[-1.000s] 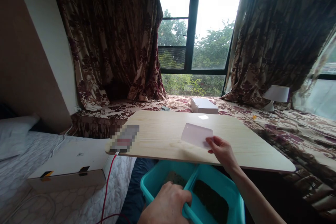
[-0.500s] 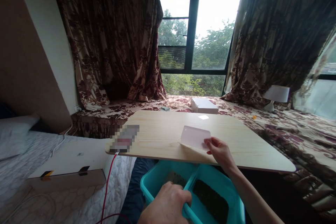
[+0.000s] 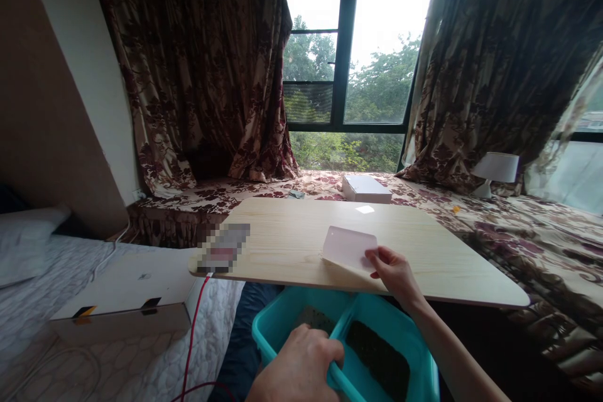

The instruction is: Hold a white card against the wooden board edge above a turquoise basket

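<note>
In my right hand (image 3: 394,273), a thin white plastic scraper (image 3: 348,248) is pinched by its near right corner. It has rounded corners and a small hole, and its lower edge rests tilted on the light wooden tabletop (image 3: 282,232). Faint crumbs show by its left corner. Below the table's near edge sits a teal two-compartment bin (image 3: 426,352). My left hand (image 3: 301,364) closes over the bin's middle divider. A dark flat mass (image 3: 379,358) lies in the right compartment; pale speckled matter (image 3: 315,319) shows in the left one, partly covered by my hand.
A blurred-out phone-like device (image 3: 223,250) lies at the table's left end, with a red cable (image 3: 192,326) hanging from it. A white box (image 3: 127,292) stands on the bed at left. Behind the table are another white box (image 3: 366,188) and a lamp (image 3: 497,169).
The scraper has shifted very slightly to the left with my right hand. My left hand stays on the bin's divider.
</note>
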### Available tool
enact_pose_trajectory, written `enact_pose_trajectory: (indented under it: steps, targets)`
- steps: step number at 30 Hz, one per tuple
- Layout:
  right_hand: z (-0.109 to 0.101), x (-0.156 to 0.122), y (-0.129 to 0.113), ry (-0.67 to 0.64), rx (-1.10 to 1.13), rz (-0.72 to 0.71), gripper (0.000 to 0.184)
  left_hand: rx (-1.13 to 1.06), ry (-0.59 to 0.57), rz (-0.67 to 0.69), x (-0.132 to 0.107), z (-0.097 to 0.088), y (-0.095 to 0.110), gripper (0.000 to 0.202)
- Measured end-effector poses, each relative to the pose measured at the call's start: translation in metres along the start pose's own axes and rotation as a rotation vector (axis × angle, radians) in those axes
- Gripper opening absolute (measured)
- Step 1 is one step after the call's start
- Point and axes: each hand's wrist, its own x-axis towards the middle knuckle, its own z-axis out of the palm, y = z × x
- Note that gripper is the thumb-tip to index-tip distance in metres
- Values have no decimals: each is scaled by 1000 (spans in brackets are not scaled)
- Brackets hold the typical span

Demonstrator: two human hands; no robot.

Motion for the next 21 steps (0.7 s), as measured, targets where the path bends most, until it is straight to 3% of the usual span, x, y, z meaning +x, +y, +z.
enact_pose_trajectory:
  steps: [15,21]
  targets:
    - [6,-1,1,-27,29,-11,32,9,-22,1,3,0,-1,25]
    - [9,-14,-5,-129,61,37,34,-4,-42,-5,1,-2,0,28]
